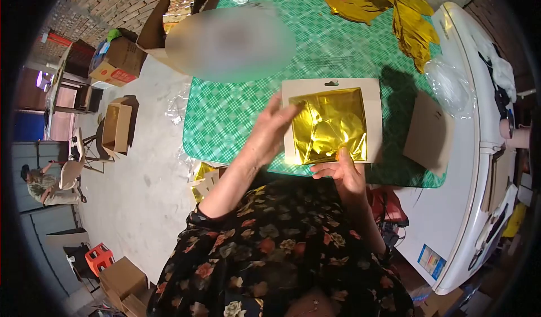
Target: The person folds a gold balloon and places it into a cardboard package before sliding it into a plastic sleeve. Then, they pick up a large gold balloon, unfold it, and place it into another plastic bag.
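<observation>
A folded gold foil sheet (328, 126) lies flat against a beige backing card (372, 97) with a hang slot at its top. My right hand (345, 173) pinches both at the bottom edge, thumb on the foil and fingers underneath. At the left edge, my left hand (271, 128) is closed, its thumb reaching over the foil's upper left corner and its other fingers partly hidden. Card and foil are held above a green checked tablecloth (225, 125) near my body.
Crumpled gold foil pieces (414, 27) lie at the far right of the table. A beige card (428, 134) and a clear plastic bag (449, 89) are at the right, beside a white freezer (451, 215). Cardboard boxes (118, 61) stand left. A person (48, 184) is at far left.
</observation>
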`<act>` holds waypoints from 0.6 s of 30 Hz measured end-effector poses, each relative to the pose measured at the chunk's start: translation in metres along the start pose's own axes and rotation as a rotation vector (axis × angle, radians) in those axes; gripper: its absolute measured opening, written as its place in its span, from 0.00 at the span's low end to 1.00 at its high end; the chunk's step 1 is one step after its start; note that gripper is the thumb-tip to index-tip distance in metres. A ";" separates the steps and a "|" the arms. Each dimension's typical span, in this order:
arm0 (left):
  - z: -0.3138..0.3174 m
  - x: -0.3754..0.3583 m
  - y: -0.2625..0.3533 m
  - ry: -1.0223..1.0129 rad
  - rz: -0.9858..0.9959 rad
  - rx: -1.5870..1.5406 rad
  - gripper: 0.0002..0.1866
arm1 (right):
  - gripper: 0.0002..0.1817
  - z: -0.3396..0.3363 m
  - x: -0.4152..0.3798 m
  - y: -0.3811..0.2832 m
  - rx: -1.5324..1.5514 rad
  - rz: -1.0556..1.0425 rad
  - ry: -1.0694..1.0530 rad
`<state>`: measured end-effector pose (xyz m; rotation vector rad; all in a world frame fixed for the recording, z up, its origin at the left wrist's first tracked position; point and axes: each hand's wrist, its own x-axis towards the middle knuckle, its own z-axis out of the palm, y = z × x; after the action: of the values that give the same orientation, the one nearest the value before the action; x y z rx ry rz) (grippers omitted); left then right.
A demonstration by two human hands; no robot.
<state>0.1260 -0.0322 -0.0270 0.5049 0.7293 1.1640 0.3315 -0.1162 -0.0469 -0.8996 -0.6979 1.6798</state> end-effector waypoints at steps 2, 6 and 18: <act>0.004 -0.008 -0.004 -0.027 -0.005 0.058 0.29 | 0.23 0.010 -0.001 -0.002 0.022 -0.001 0.015; 0.004 -0.015 -0.001 -0.062 0.003 0.041 0.24 | 0.23 -0.002 -0.011 0.007 0.003 0.049 -0.022; -0.017 -0.072 -0.010 -0.037 -0.216 0.251 0.30 | 0.27 -0.021 -0.060 -0.035 -0.230 0.024 0.246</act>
<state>0.1046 -0.1042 -0.0276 0.6387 0.8814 0.8644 0.3773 -0.1645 -0.0167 -1.2578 -0.7227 1.4956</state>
